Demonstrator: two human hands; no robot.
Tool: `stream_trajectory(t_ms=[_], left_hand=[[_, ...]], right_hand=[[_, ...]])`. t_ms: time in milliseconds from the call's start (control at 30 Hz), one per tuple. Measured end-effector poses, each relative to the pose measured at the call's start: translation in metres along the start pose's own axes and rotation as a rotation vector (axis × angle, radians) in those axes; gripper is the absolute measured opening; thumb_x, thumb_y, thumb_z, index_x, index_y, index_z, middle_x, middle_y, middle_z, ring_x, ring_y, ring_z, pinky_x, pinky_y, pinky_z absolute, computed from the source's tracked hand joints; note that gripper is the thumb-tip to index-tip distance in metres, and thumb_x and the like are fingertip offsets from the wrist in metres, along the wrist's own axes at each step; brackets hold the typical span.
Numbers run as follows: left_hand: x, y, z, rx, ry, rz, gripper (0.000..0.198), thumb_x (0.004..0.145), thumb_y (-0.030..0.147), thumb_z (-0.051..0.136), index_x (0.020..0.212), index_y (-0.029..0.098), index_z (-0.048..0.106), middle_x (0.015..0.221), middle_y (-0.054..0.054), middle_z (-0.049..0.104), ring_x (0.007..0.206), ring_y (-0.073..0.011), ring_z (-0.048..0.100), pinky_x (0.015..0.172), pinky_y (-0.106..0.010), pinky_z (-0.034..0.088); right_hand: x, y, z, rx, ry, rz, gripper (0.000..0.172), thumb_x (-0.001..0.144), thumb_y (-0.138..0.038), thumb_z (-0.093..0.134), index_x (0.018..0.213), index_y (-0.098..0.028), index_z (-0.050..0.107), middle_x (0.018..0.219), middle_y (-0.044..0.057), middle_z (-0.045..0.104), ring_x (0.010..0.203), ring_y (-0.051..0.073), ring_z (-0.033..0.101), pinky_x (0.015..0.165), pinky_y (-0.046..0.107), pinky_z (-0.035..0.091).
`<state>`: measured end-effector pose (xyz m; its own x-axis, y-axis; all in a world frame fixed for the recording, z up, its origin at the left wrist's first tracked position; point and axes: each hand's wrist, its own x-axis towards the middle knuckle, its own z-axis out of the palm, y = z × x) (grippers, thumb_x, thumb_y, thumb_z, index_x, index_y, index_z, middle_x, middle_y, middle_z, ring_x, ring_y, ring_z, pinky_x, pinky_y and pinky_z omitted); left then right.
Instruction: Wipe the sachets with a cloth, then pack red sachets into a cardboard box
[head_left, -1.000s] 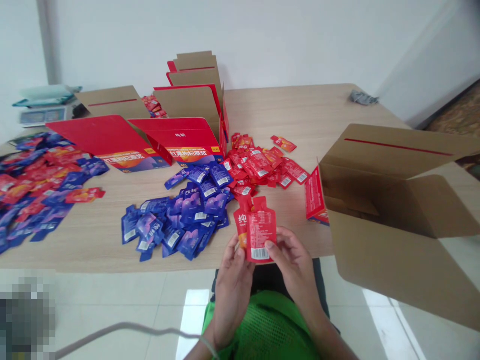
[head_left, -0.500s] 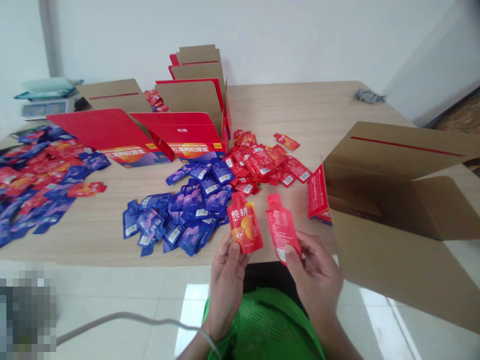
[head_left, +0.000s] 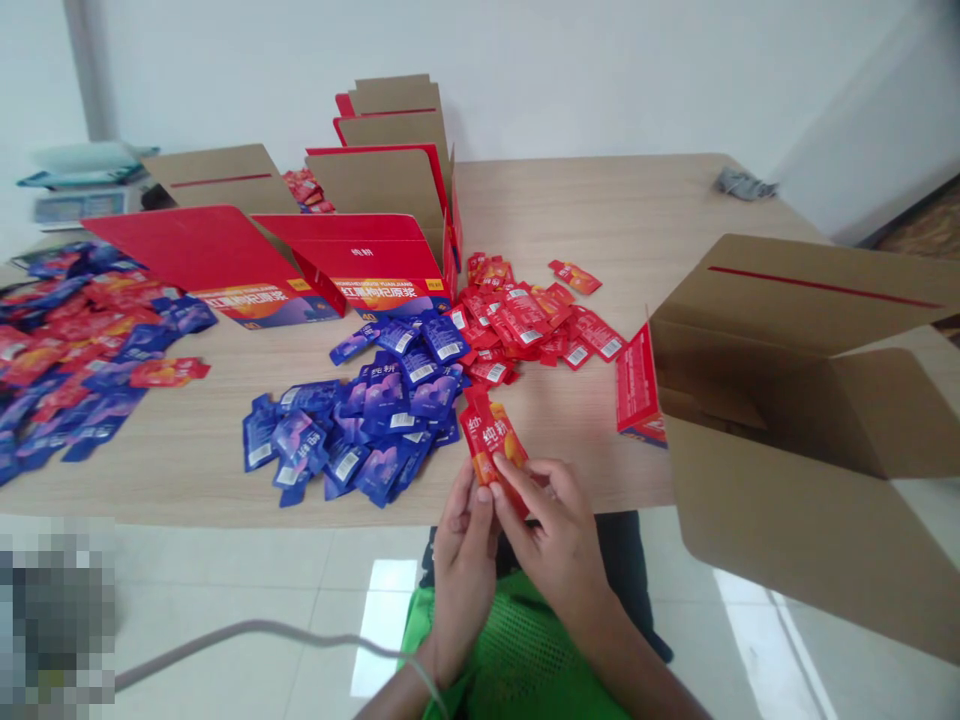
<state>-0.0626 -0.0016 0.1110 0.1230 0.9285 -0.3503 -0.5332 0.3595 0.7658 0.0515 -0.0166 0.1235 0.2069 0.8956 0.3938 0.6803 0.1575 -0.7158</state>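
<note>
My left hand point(head_left: 463, 555) and my right hand point(head_left: 556, 540) are together at the near edge of the wooden table point(head_left: 645, 215), both pinching a small stack of red pouches point(head_left: 491, 442) held upright, printed faces toward me. Just beyond them on the table lie a pile of blue pouches point(head_left: 367, 425) and a pile of red pouches point(head_left: 525, 320). A large open cardboard box point(head_left: 795, 420) stands to the right of my hands.
Red open cartons point(head_left: 360, 265) stand at the table's middle back, with brown flaps behind. A mixed heap of blue and red pouches point(head_left: 67, 340) covers the left end. A grey cloth point(head_left: 742, 184) lies far right. A cable point(head_left: 247, 635) runs below.
Half a second ago each hand held one red pouch apart from the other. The hands have come together and the pouches are stacked again.
</note>
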Motion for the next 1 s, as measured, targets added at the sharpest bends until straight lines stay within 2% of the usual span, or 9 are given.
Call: stream_trajectory(t_ms=[133,300,433,667,800,900,1000], left_hand=[[0.0,0.003,0.002,-0.058,0.008,-0.019,0.045,0.095,0.034,0.074,0.138,0.028,0.066,0.144,-0.009,0.066,0.131,-0.027,0.064,0.11,-0.037,0.052],[0.001,0.006,0.002,-0.094,-0.016,-0.027,0.041,0.091,0.033,0.078,0.132,0.029,0.07,0.137,-0.007,0.07,0.125,-0.025,0.067,0.109,-0.037,0.052],[0.004,0.01,0.003,-0.12,-0.01,-0.054,0.035,0.09,0.033,0.079,0.124,0.027,0.072,0.125,-0.006,0.074,0.118,-0.0246,0.07,0.107,-0.039,0.053],[0.009,0.016,0.003,-0.157,-0.009,-0.064,0.027,0.087,0.023,0.077,0.113,0.025,0.071,0.116,-0.003,0.075,0.105,-0.0182,0.072,0.099,-0.031,0.056],[0.012,0.017,0.001,-0.177,0.038,-0.093,0.032,0.078,0.02,0.083,0.107,0.026,0.07,0.109,-0.001,0.077,0.098,-0.0176,0.074,0.088,-0.026,0.06],[0.017,0.018,0.001,-0.2,0.083,-0.131,0.04,0.074,0.024,0.089,0.11,0.028,0.071,0.104,0.001,0.078,0.092,-0.0152,0.075,0.08,-0.021,0.06],[0.019,0.018,0.004,-0.18,0.076,-0.146,0.048,0.071,0.029,0.094,0.114,0.029,0.073,0.106,0.001,0.079,0.091,-0.0149,0.076,0.078,-0.018,0.061]], right_hand=[[0.003,-0.002,-0.005,-0.029,-0.063,0.01,0.048,0.103,-0.029,0.061,0.151,-0.034,0.054,0.113,0.01,0.06,0.1,0.026,0.057,0.086,0.046,0.056],[0.006,-0.01,-0.012,-0.04,-0.157,0.044,0.051,0.106,-0.033,0.053,0.157,-0.032,0.046,0.121,0.012,0.058,0.108,0.028,0.057,0.093,0.05,0.055],[0.009,-0.018,-0.016,-0.055,-0.174,0.05,0.049,0.108,-0.033,0.048,0.156,-0.029,0.048,0.121,0.013,0.059,0.11,0.029,0.057,0.094,0.049,0.056],[0.016,-0.025,-0.02,-0.121,-0.26,0.025,0.047,0.109,-0.033,0.043,0.155,-0.024,0.05,0.116,0.012,0.063,0.102,0.029,0.058,0.09,0.049,0.054],[0.02,-0.031,-0.024,-0.135,-0.277,-0.002,0.043,0.109,-0.033,0.044,0.149,-0.021,0.056,0.118,0.011,0.068,0.106,0.027,0.059,0.094,0.046,0.052],[0.024,-0.031,-0.024,-0.101,-0.295,-0.044,0.039,0.109,-0.031,0.045,0.145,-0.02,0.058,0.121,0.009,0.071,0.111,0.025,0.061,0.102,0.043,0.05],[0.027,-0.029,-0.026,-0.048,-0.289,-0.071,0.037,0.109,-0.028,0.045,0.142,-0.021,0.06,0.12,0.007,0.074,0.11,0.023,0.064,0.105,0.042,0.049]])
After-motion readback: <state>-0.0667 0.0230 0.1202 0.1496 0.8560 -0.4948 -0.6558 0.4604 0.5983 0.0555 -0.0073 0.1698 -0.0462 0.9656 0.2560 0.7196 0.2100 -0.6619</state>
